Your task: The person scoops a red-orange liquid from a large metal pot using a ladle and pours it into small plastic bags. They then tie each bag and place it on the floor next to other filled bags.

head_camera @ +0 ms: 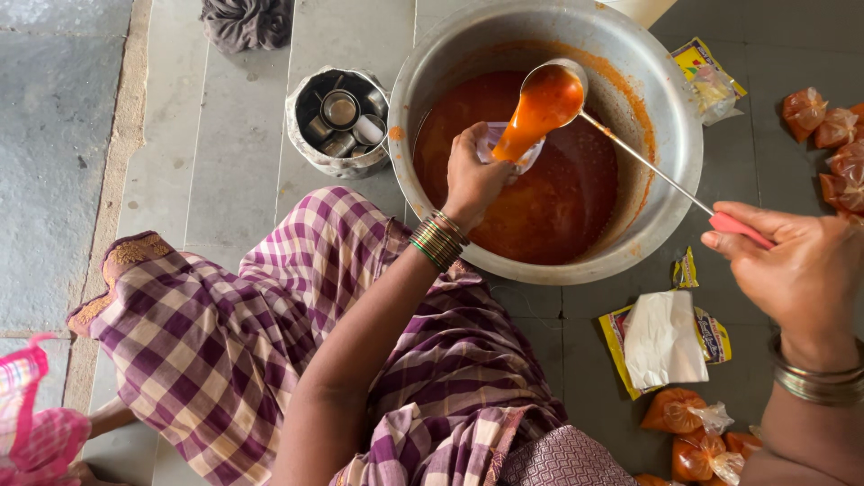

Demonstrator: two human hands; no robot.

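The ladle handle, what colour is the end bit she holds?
Pink-red. The ladle's grip shows in the right hand, in the head view.

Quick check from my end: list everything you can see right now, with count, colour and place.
pot: one, silver metal, top centre on the floor, holding orange-red liquid.
ladle: one, metal with pink handle, tilted over the pot, pouring orange liquid.
small bag: one, clear plastic, held open under the ladle.
container of small cups: one, metal, left of the pot.
filled bags: several, orange, right edge; more at bottom right.
stack of empty bags: one, white on a yellow packet, below the pot.
yellow packets: one by the pot's right rim; a smaller one below the pot.
dark cloth: one, top left.
pink item: one, bottom left.
left hand: holds the small bag.
right hand: grips the ladle handle.
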